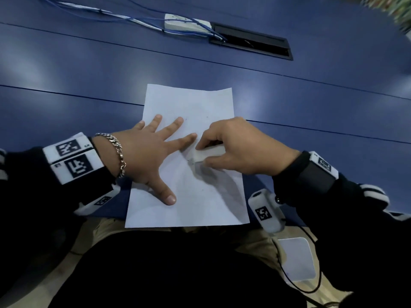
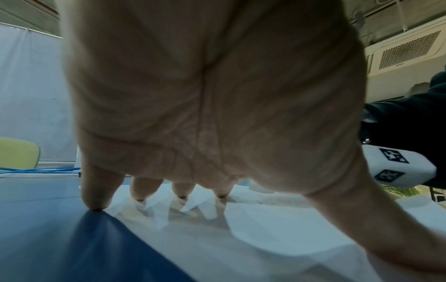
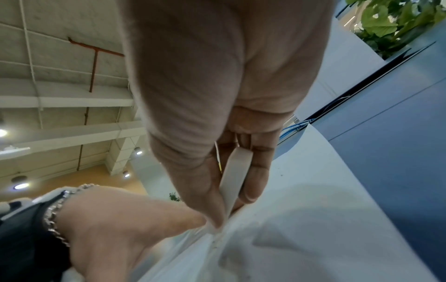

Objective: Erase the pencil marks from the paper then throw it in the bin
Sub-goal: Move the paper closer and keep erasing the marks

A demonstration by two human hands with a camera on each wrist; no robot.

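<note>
Lying flat on the blue table (image 1: pixel 66 70), the white paper (image 1: pixel 189 103) has its near edge over the table's front edge. Left hand (image 1: pixel 142 156) rests on the sheet, fingers spread and straight. Right hand (image 1: pixel 240 147) pinches a white eraser (image 1: pixel 209 153) between thumb and fingers, its end touching the paper at faint pencil marks (image 1: pixel 191 162).

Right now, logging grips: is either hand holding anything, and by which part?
The right hand pinches the eraser by its long sides, thumb against fingers. The left hand holds nothing, pressing flat on the paper.
</note>
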